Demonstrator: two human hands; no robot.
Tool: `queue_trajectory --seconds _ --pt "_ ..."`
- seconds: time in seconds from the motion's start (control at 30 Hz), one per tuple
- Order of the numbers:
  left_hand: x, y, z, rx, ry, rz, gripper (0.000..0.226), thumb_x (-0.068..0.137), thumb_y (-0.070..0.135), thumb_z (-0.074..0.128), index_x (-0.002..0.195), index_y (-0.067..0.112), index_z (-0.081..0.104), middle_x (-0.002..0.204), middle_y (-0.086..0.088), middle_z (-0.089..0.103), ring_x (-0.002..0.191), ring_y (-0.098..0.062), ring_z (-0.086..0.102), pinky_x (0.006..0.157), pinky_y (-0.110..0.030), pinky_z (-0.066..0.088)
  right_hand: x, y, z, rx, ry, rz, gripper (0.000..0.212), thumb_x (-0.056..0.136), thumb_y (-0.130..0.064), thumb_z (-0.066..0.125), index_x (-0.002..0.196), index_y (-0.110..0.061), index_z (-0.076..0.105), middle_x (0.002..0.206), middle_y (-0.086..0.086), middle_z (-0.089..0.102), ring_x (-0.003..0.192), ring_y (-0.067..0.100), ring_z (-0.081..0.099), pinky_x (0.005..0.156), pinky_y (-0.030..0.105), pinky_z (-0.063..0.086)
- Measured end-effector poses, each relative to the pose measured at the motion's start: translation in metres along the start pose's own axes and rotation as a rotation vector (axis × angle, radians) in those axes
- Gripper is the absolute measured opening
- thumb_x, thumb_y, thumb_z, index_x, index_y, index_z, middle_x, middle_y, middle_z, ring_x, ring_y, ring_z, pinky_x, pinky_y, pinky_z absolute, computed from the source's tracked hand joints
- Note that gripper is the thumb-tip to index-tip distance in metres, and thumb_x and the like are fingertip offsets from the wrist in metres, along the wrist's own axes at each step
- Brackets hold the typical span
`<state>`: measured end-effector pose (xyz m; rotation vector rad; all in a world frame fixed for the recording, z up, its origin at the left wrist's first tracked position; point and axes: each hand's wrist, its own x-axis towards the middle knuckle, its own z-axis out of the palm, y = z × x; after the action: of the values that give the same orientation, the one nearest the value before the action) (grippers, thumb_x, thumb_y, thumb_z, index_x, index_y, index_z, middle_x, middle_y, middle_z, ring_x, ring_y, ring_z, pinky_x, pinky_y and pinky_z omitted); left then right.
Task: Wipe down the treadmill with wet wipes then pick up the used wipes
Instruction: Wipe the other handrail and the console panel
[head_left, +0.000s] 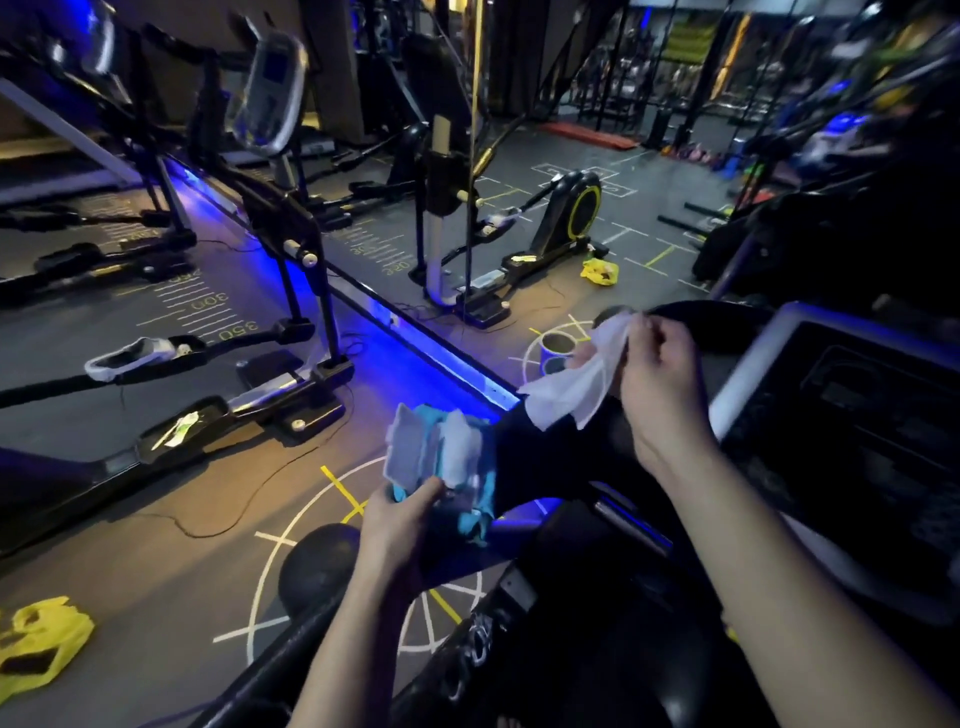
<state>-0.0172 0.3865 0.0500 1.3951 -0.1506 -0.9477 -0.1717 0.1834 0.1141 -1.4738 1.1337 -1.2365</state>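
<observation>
White wipe (569, 387): hung unfolded beside the treadmill (857, 395) console, not touching it.
Right hand (660, 384): fingers curled, pinching the wipe's top edge.
Left hand (400, 525): gripped the blue pack of wipes (441, 457), its flap raised.
Progress: judged to be near the start; a fresh wipe was out, but no wiping was under way.
Left to do: wipe the console and rails, then gather the used wipes.

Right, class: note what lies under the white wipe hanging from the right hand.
Below the white wipe, pinched by the right hand, a dark treadmill part shows. What lies directly behind the wipe is covered.
</observation>
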Motion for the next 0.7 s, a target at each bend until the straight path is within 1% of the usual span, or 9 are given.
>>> queue_trajectory --seconds 0.1,0.2,0.27,0.33,0.37,0.47,0.5,0.6,0.7 --pt "0.0 -0.005 0.014 0.01 -0.014 0.01 0.028 0.079 0.003 0.077 0.107 0.002 0.072 0.092 -0.02 0.078 0.086 -0.038 0.075 0.084 -0.057 0.063 -0.03 0.005 -0.032 0.01 0.13 0.109 0.029 0.089 -0.059 0.053 0.1 -0.032 0.053 0.097 0.011 0.073 0.085 0.033 0.072 0.079 0.055 0.06" --pt "-0.01 -0.017 0.042 0.032 -0.126 -0.016 0.014 0.093 -0.007 0.064 0.106 -0.003 0.066 0.076 -0.013 0.069 0.054 -0.018 0.07 0.044 -0.03 0.056 -0.064 0.014 -0.071 0.083 0.281 0.23 0.013 0.101 -0.024 0.053 0.104 -0.013 0.049 0.075 0.006 0.065 0.051 0.015 0.061 0.052 0.031 0.053" --pt "-0.015 -0.029 0.056 0.096 -0.207 -0.001 0.009 0.098 -0.007 0.058 0.103 -0.004 0.064 0.077 -0.011 0.063 0.043 -0.004 0.063 0.038 -0.017 0.046 -0.077 0.033 -0.101 0.085 0.334 0.355 0.008 0.101 -0.018 0.052 0.098 -0.01 0.053 0.063 0.004 0.056 0.04 0.012 0.047 0.046 0.028 0.045" --pt "-0.012 -0.047 0.071 0.142 -0.273 -0.003 0.004 0.102 0.0 0.06 0.103 0.002 0.063 0.085 -0.008 0.062 0.045 0.004 0.063 0.043 -0.014 0.049 -0.083 0.051 -0.129 0.105 0.378 0.489 0.018 0.101 -0.018 0.054 0.083 -0.014 0.054 0.059 0.004 0.049 0.038 0.011 0.04 0.046 0.025 0.038" --pt "-0.013 -0.051 0.078 0.169 -0.301 -0.008 0.005 0.101 0.003 0.063 0.106 0.002 0.064 0.085 -0.007 0.064 0.049 0.003 0.066 0.048 -0.016 0.054 -0.084 0.059 -0.141 0.142 0.39 0.556 0.024 0.101 -0.019 0.057 0.077 -0.015 0.053 0.058 0.004 0.047 0.038 0.011 0.039 0.045 0.023 0.036" --pt "-0.021 -0.061 0.106 0.173 -0.401 -0.068 0.02 0.093 -0.002 0.068 0.111 -0.011 0.067 0.078 -0.018 0.073 0.066 -0.026 0.074 0.074 -0.055 0.063 -0.08 0.072 -0.167 0.45 0.356 0.746 0.029 0.099 -0.011 0.061 0.073 -0.015 0.05 0.049 -0.001 0.044 0.038 0.007 0.043 0.038 0.019 0.039" --pt "-0.024 -0.061 0.117 0.166 -0.413 -0.074 0.019 0.091 -0.003 0.068 0.107 -0.011 0.067 0.074 -0.018 0.072 0.065 -0.029 0.072 0.07 -0.056 0.062 -0.076 0.075 -0.173 0.565 0.339 0.768 0.027 0.099 -0.006 0.059 0.075 -0.013 0.051 0.052 0.0 0.048 0.043 0.007 0.049 0.04 0.019 0.044" --pt "-0.019 -0.063 0.146 0.146 -0.419 -0.031 0.023 0.081 0.006 0.075 0.099 -0.002 0.065 0.076 -0.015 0.055 0.066 -0.024 0.054 0.053 -0.031 0.047 -0.059 0.087 -0.192 0.704 0.26 0.771 0.014 0.101 0.001 0.052 0.091 -0.002 0.061 0.085 0.012 0.063 0.08 0.018 0.063 0.068 0.025 0.059" --pt "-0.008 -0.065 0.177 0.16 -0.388 -0.013 0.005 0.094 0.002 0.066 0.097 0.0 0.062 0.078 -0.013 0.046 0.048 -0.014 0.048 0.041 -0.02 0.04 -0.037 0.103 -0.209 0.636 0.263 0.75 0.012 0.101 -0.004 0.056 0.11 -0.001 0.063 0.114 0.012 0.064 0.102 0.023 0.061 0.091 0.033 0.048"
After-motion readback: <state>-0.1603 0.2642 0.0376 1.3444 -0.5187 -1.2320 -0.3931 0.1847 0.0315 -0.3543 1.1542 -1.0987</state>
